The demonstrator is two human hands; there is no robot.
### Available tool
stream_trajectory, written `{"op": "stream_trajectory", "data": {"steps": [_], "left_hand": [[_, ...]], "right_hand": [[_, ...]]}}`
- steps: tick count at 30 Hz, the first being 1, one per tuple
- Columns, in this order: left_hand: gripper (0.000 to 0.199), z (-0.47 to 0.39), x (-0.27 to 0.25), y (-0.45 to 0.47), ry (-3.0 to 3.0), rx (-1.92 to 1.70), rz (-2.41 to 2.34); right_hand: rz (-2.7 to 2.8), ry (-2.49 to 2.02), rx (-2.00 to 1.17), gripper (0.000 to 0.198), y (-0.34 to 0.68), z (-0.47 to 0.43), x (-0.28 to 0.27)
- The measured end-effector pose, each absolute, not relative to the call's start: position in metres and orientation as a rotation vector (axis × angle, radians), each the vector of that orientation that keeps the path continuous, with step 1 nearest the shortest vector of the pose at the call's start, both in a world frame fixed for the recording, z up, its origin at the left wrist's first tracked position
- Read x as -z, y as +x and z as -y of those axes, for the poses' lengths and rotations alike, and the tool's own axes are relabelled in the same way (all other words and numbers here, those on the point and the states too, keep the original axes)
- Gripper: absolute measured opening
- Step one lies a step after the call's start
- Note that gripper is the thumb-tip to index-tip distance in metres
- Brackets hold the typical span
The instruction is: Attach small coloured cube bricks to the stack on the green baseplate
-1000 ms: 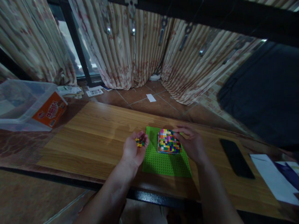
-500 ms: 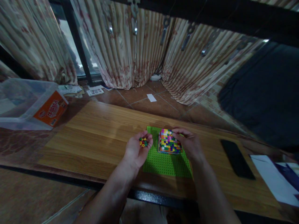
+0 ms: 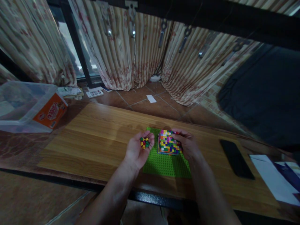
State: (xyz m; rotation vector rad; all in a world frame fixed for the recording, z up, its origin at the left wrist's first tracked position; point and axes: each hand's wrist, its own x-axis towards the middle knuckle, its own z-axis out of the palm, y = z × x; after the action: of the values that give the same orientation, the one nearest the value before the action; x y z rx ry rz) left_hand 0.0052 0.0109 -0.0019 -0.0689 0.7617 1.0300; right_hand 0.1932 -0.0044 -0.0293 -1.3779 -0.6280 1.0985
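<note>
Clear plastic forms the bin (image 3: 22, 128) at the far left, whose orange label (image 3: 51, 112) faces inward; it stands past the end of the surface (image 3: 86, 137), which probably leaves the wood free for work. Just beyond the bin lie some papers (image 3: 70, 91) and, beside them, a card with a QR-like pattern (image 3: 95, 92).

Over the middle of the surface the left hand (image 3: 137, 151) is turned palm up, fingers curled into a shallow cup around loose bricks (image 3: 147, 144) in yellow, green and red. Cupping them that way seems meant to keep such small pieces together, in sight and close to the build.

Next comes the green studded baseplate (image 3: 164, 165), flat on the surface, likely there to give the work a firm footing. Upon it, toward its far side, sits the multicoloured brick block (image 3: 169, 145), between the two hands.

At the block's right, the right hand (image 3: 188, 146) reaches in with thumb and fingers drawn narrow, near the upper corner. Whether a brick is pinched there cannot be told; the fingers hide it.

Farther right, well apart from the building, rest a black phone-like slab (image 3: 236, 159) and a white sheet (image 3: 273, 178), apparently out of the arms' way.
</note>
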Motion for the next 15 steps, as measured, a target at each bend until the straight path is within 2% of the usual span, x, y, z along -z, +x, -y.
{"op": "stream_trajectory", "data": {"steps": [4,7,11,15], "left_hand": [[0.026,-0.009,-0.001,0.005,-0.035,-1.024,-0.665],[0.031,-0.008,-0.003,0.004,-0.010,-1.020,-0.592],[0.036,-0.007,-0.006,0.002,0.009,-0.992,-0.519],[0.040,-0.006,-0.008,0.001,0.019,-0.964,-0.465]], "right_hand": [[0.695,-1.356,-1.060,0.036,0.196,0.004,0.033],[0.827,-1.428,-0.856,0.037,0.196,0.007,0.027],[1.163,-1.408,-0.530,0.020,0.182,0.019,0.000],[1.615,-1.327,-0.631,0.008,0.153,0.031,-0.022]]}}
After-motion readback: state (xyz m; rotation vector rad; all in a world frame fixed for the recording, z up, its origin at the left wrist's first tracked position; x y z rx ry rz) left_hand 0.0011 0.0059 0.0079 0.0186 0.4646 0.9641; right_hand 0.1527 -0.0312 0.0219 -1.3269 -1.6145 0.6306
